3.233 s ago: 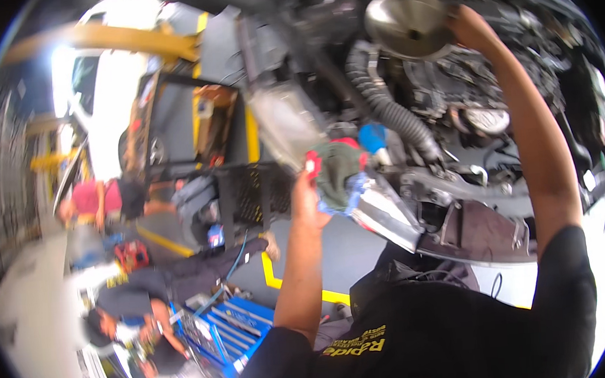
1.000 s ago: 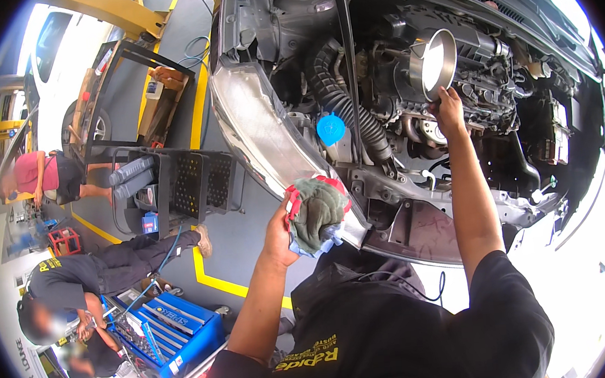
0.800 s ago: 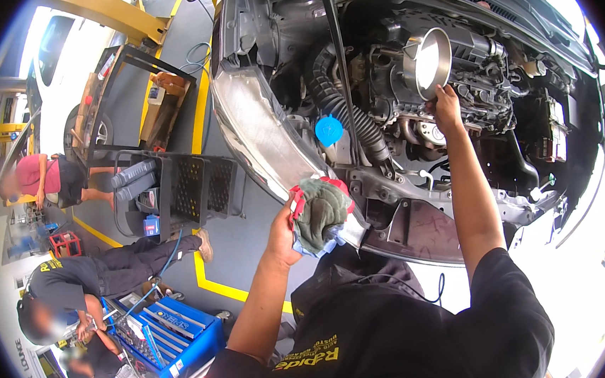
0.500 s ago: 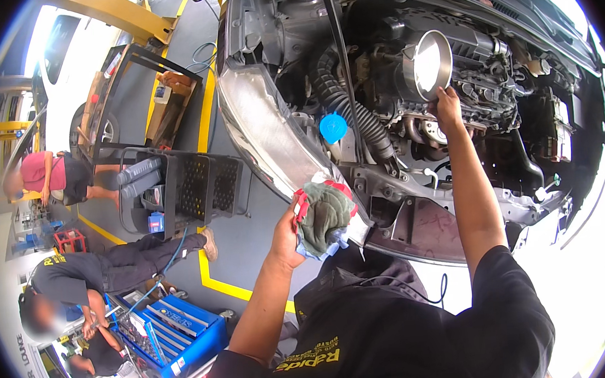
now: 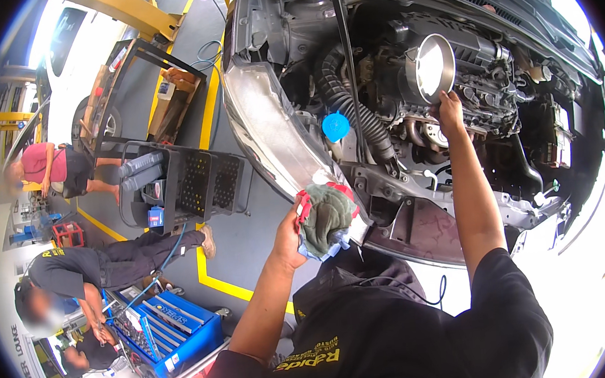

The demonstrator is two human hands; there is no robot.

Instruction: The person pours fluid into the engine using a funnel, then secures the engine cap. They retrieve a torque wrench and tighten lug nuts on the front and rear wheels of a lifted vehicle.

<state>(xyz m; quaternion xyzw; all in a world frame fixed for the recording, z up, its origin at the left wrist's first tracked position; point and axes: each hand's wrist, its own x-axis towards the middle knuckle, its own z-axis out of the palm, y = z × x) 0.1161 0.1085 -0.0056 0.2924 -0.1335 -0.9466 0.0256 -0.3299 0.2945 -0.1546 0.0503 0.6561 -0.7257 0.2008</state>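
Observation:
My right hand (image 5: 450,112) grips the lower rim of a round, wide-mouthed metal container (image 5: 408,74), tilted over the engine (image 5: 472,48). Its bright inside faces me, and its underside is hidden. Closer to my body, my left hand (image 5: 289,236) is closed round a bunched rag (image 5: 325,219), grey-green with red and blue edges. The rag hangs in front of the car's headlight (image 5: 261,114). Between my two hands, a blue cap (image 5: 336,126) sits in the engine bay beside a ribbed black air hose (image 5: 353,107).
A thin prop rod (image 5: 346,57) crosses the engine bay. To the left stand a black cart (image 5: 206,179) and a blue tool chest (image 5: 196,325), where a person in dark clothes (image 5: 67,271) bends over. Another person in a red top (image 5: 39,165) is farther off.
The view has shifted slightly. Both my hands keep their holds, and the metal container stays over the engine with little movement. The person by the tool chest has moved their arms a little.

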